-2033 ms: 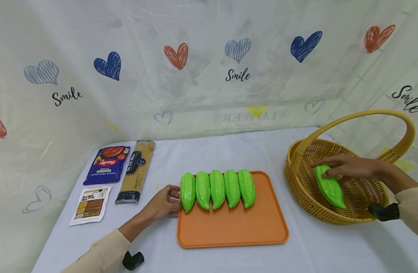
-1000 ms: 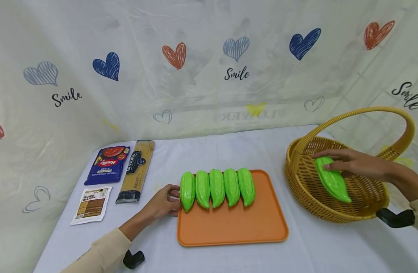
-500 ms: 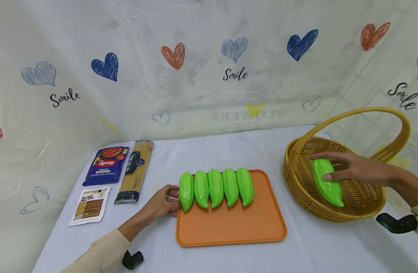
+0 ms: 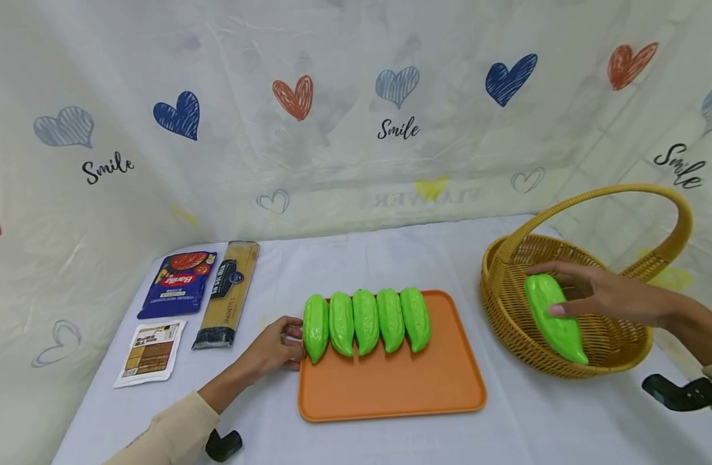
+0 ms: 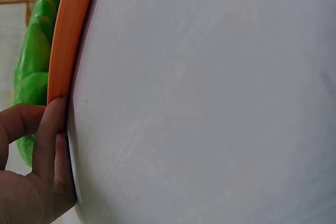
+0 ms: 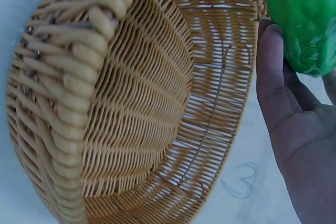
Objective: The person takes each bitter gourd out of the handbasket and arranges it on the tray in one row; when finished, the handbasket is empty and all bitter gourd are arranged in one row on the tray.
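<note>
In the head view my right hand (image 4: 605,294) holds a bright green bitter melon (image 4: 556,318), apparently plastic, over the wicker basket (image 4: 509,323). The right wrist view shows that bitter melon (image 6: 304,19) between thumb and fingers, at the basket's rim. My left hand (image 4: 274,345) is at the left edge of an orange tray (image 4: 390,387). Seen from the left wrist, its thumb and fingers pinch the tray's rim (image 5: 65,40). Several similar bitter melons (image 4: 365,323) lie side by side along the tray's far part, tips towards me; the leftmost is close to my left fingers.
At the left of the white-clothed table (image 4: 390,442) lie a blue sauce pouch (image 4: 178,284), a spaghetti pack (image 4: 228,294) and a small white-and-brown packet (image 4: 150,352). The basket's tall arched handle (image 4: 611,188) rises behind my right hand. A heart-printed curtain (image 4: 332,161) hangs behind.
My right hand has lifted the bitter melon slightly within the basket, then shifted it a little left. The left hand and the tray stay in place; the view drifts slightly.
</note>
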The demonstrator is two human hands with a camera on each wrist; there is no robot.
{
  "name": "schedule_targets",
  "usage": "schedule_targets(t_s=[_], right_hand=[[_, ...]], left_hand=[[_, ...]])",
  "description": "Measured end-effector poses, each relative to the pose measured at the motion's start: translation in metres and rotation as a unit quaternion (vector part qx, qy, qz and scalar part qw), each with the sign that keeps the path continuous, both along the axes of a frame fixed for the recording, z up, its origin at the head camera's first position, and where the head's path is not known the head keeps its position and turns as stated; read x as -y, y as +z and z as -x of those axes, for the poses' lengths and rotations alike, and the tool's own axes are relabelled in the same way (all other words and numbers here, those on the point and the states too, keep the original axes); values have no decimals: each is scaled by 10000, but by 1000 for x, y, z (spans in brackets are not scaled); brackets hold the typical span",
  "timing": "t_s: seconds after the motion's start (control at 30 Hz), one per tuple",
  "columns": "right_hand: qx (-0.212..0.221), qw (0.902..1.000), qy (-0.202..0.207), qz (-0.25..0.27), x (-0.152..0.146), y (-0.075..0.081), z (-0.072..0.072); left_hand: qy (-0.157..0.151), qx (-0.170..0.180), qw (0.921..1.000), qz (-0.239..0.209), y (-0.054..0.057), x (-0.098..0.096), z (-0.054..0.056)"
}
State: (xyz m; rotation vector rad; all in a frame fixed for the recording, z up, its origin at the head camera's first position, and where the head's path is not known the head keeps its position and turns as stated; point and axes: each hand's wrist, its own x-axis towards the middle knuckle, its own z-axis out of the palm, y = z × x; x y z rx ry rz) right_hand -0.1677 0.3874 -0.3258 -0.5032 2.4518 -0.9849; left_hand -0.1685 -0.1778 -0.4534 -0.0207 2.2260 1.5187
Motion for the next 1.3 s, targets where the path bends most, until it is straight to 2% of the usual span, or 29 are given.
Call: schedule_targets(t_s=[0.1,0.33,0.47,0.53,0.77,0.9,1.03,1.3], right_hand=[[-97,9998,92,129,4,-1,-3],[511,9958,306,698,13,-3,-7],[537,9937,532,830,18,-4,-11],[468,9937,599,821,22,-5,-12],[558,9955,417,645,37,-6,-17],[447,9965,380,599,46,-7,-18],[307,9980,170,529,54,-8,-18],[-182,9986,-12,506,71,-13,-18]], left_hand=[[7,13,10000,10,1,0,0],[4,0,10000,6,0,0,0],[10,-3,10000,21,0,0,0],[13,-11,10000,26,0,1,0],[62,9,10000,40,0,0,0],[102,3,9999,70,0,0,0],[94,-22,9999,42,0,0,-1],[23,-11,10000,54,-1,0,0]])
